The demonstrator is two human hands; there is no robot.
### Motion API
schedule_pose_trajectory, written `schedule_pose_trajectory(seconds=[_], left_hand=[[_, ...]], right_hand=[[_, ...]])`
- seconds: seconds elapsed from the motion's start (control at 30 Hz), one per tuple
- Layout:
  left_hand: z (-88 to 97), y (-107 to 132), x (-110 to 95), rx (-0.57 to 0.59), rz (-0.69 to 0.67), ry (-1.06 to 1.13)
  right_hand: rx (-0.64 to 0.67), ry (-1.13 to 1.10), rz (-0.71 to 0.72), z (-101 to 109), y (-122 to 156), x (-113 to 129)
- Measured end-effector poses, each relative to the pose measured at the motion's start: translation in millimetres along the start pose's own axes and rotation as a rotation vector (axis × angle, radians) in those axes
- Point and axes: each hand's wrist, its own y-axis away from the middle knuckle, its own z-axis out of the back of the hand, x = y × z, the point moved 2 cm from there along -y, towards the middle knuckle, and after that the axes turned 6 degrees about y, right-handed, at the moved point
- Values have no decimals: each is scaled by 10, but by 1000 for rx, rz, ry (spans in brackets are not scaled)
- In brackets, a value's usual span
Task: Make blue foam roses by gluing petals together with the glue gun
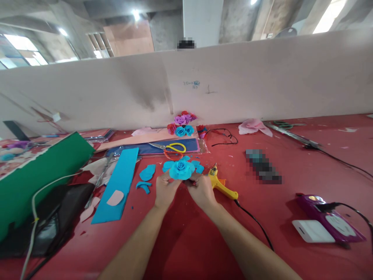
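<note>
A blue paper rose (181,169) is held up between my two hands over the red table. My left hand (166,190) pinches it from below on the left side, fingers closed. On the other side my right hand (202,188) grips its underside, the fingertips partly hidden beneath the petals. Loose blue petals (199,167) lie just behind the rose, and a cut blue petal piece (147,172) sits left of my left hand. Close by my right hand rests a yellow hot glue gun (223,186).
Yellow-handled scissors (175,147) lie behind on a packet. Finished flowers (184,122) stand near the white partition (116,89). At left are a blue crepe sheet (116,190) and a green box (52,171); at right, glasses (224,136) and a purple power strip (335,221) with cables.
</note>
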Motion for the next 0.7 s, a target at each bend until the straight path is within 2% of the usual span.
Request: schedule_pose_trajectory(seconds=[0.3,0.53,0.7], left_hand=[[-4,-22,13,65,-22,-7],[6,13,-64,-34,-151,-259],[-11,41,-64,-2,-176,-277]], right_hand=[[-29,72,-21,-6,1,0],[-8,136,-23,-6,19,34],[11,187,-5,-22,36,41]])
